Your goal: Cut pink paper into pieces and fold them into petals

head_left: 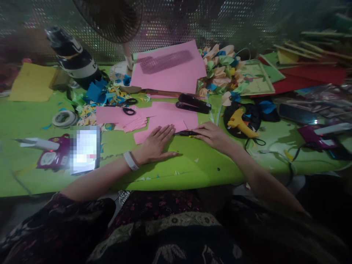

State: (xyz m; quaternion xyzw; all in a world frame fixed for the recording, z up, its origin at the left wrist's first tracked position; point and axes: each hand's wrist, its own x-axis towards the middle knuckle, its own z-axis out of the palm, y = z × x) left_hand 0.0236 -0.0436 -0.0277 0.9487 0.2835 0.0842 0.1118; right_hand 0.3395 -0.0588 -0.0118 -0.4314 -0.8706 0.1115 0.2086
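My left hand [158,144] lies flat with its fingers stretched out, pressing on a strip of pink paper [141,137]. Just to its right, my right hand [210,135] is closed around a slim black-and-yellow utility knife [188,133], whose tip points left toward the paper's edge. Part of the knife is hidden by the fingers. Right behind my hands is a larger pink sheet [167,113], with a black stapler [193,103] on its far right. Black-handled scissors [129,111] rest on a small stack of pink pieces [134,124] to the left.
Paper scraps [90,113], a tape roll [65,118] and a lit phone [85,150] are on the left. Paper flowers [220,68] lie behind. A yellow glue gun [243,123] sits at right. A bottle [75,60] and a fan [110,18] stand at the back.
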